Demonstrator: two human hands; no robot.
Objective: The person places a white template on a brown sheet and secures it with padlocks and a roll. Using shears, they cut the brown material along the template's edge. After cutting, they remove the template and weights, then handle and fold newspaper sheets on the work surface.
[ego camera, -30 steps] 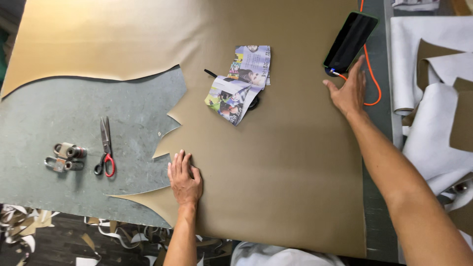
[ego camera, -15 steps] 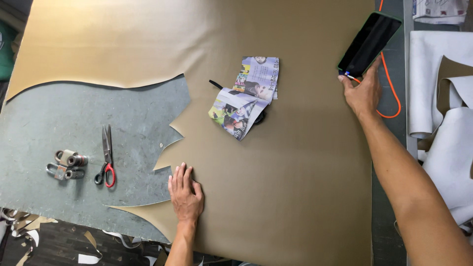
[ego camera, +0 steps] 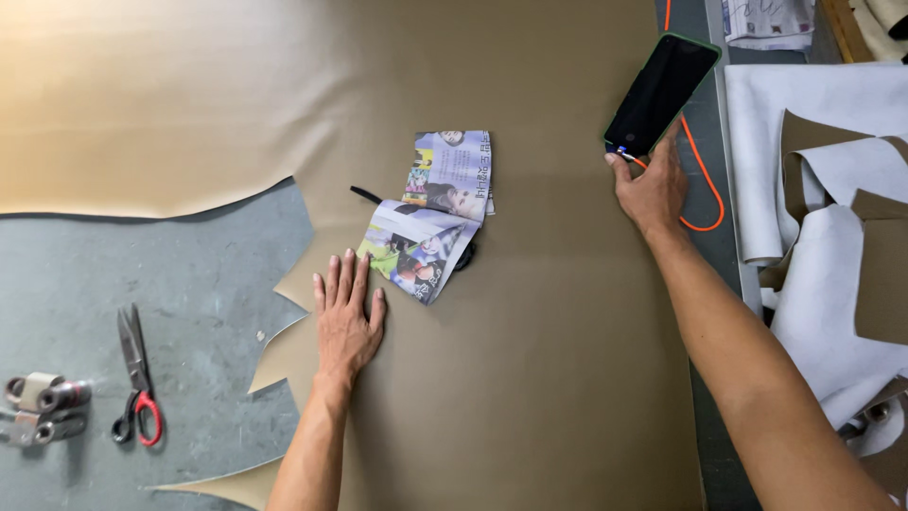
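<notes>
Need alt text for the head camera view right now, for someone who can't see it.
A person's left hand lies flat on a tan sheet beside a folded printed paper, while the right hand holds the end of a dark phone. Red-handled scissors lie on the grey table.

Cutting workshop: large tan leather-like sheet [ego camera: 530,397] with jagged cut edge on grey felt-topped worktable [ego camera: 189,284], red-handled metal scissors [ego camera: 135,378], white-backed offcuts [ego camera: 832,237] piled at right.
</notes>
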